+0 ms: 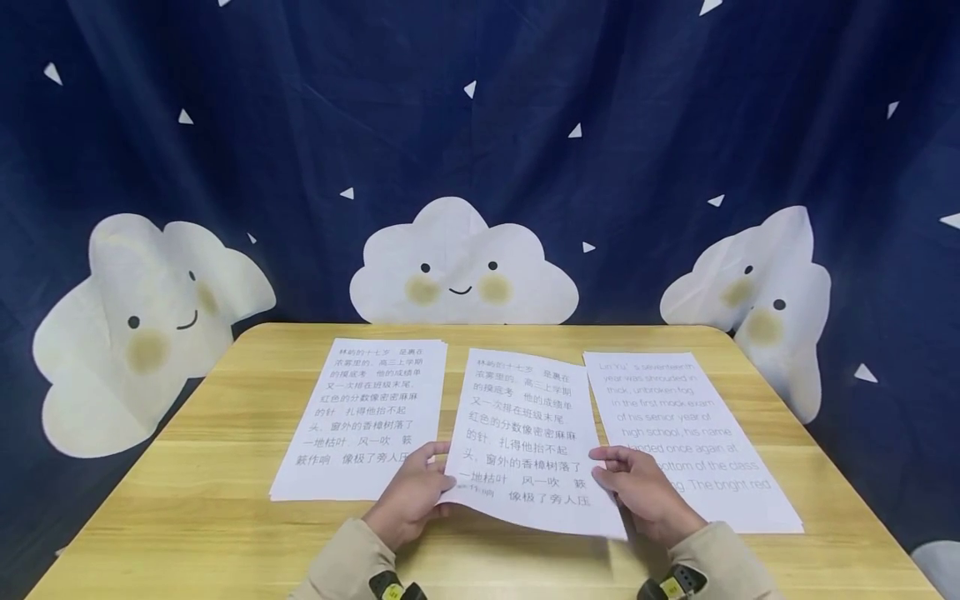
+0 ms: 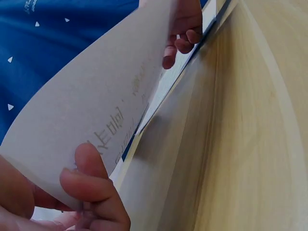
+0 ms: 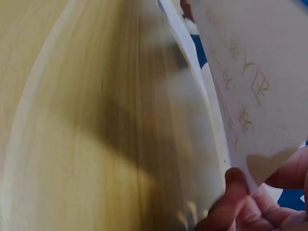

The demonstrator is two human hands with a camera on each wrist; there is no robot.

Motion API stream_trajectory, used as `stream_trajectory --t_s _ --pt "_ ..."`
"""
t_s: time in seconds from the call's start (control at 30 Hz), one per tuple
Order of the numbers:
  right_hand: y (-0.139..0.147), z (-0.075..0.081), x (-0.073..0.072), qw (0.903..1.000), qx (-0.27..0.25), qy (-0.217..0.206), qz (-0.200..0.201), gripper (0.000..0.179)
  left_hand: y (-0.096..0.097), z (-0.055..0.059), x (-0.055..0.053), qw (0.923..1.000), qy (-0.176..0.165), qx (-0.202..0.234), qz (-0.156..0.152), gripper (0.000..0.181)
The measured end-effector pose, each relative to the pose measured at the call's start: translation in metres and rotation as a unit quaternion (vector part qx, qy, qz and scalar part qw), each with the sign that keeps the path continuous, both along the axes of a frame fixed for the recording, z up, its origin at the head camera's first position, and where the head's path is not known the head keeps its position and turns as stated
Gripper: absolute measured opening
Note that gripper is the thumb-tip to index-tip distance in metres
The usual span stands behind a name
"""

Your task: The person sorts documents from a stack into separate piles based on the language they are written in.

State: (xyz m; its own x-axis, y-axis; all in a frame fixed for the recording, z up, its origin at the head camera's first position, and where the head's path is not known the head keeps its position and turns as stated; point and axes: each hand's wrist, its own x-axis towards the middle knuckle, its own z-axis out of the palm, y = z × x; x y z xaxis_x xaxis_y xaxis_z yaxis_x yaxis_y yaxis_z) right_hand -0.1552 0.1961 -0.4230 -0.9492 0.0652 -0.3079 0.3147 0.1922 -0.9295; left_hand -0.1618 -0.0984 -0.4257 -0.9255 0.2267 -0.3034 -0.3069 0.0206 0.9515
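A white sheet of paper (image 1: 517, 442) with printed Chinese text is held up over the middle of the table, its lower edge bowed. My left hand (image 1: 416, 492) pinches its left edge near the lower corner, thumb on the printed face. On the opposite edge, my right hand (image 1: 645, 492) grips the paper the same way. The left wrist view shows the back of the sheet (image 2: 96, 91) with print showing through, fingers curled at its edge. In the right wrist view, thumb and fingers (image 3: 231, 187) pinch the sheet's lower corner.
A stack of Chinese-printed sheets (image 1: 360, 417) lies on the left of the wooden table (image 1: 187, 450). English-printed sheets (image 1: 697, 442) lie on the right, partly covered by my right hand. A dark blue curtain (image 1: 465, 125) with cloud faces hangs behind the table.
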Motion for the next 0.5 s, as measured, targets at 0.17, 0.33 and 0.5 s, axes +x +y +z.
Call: stream_trajectory --t_s 0.17,0.33,0.5 --pt "0.001 0.001 -0.003 0.9994 0.033 0.011 -0.004 0.033 0.0 0.003 -0.001 0.9999 0.003 -0.005 -0.01 0.055" --pt "0.001 0.002 -0.008 0.9953 0.091 0.033 0.004 0.032 -0.003 0.006 -0.002 0.9999 0.009 0.006 -0.008 0.052" --pt "-0.004 0.0 -0.014 0.9934 0.109 0.037 0.0 0.032 -0.01 0.005 -0.002 0.9999 0.011 0.0 0.0 0.05"
